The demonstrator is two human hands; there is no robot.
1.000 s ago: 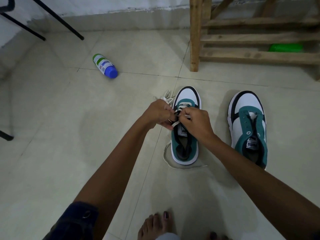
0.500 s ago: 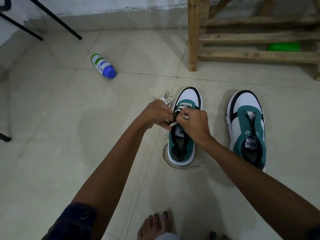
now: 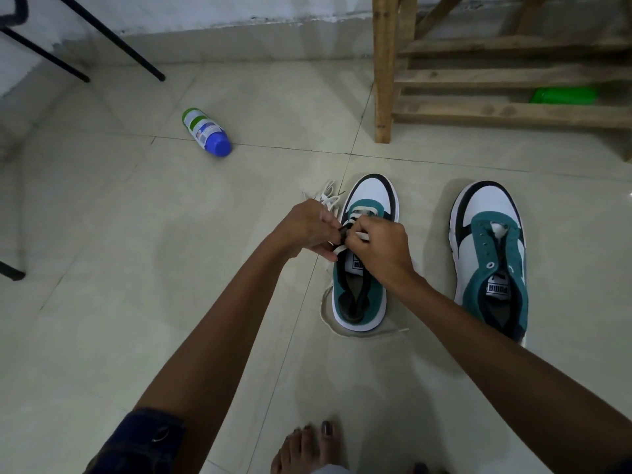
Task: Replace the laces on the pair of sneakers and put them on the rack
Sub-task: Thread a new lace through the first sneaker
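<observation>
Head view: left hand [image 3: 307, 227] and right hand [image 3: 379, 248] pinch lace [image 3: 362, 237] over sneaker [image 3: 362, 295].

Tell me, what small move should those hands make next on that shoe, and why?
Probably pull the white lace through the eyelet it is at and draw it snug. Both the left hand and the right hand pinch it over the left sneaker, which is laced only near the toe, with slack lying round its heel. The right sneaker has no lace yet.

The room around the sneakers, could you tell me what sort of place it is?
Probably a room in a home, perhaps an entryway or utility corner: pale tiled floor, a rough wooden rack by the wall, and a bottle lying on its side on the tiles.
</observation>
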